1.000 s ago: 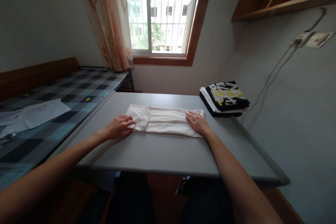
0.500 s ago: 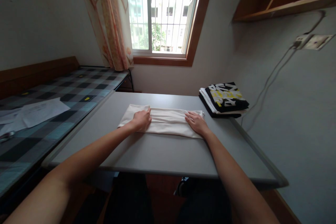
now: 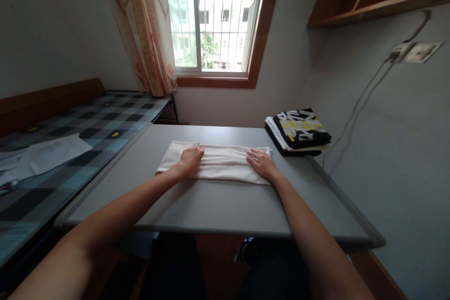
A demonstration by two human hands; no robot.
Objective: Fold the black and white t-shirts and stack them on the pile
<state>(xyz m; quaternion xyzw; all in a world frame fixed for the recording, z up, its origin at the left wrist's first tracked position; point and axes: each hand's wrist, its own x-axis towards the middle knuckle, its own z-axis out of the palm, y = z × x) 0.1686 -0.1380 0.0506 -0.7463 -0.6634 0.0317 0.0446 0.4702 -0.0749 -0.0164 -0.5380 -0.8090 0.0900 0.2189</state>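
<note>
A white folded garment lies as a long flat strip across the grey table, its left end doubled over. Near that left end, my left hand is closed with its fingers curled on the cloth. My right hand rests palm down on the right part of the strip, fingers stretched out and slightly apart. Slight creases run along the fabric between the two hands. Whether the cloth is a shirt I cannot tell.
A stack of folded clothes, black, white and yellow-printed on top, sits at the table's back right corner. On the left stands a bed with a checked cover and papers. A cable hangs down the right wall. The grey table ends before my legs.
My left hand has risen slightly and its fingers look more curled on the cloth. The right hand stays in place on the garment. The view has shifted a little.
</note>
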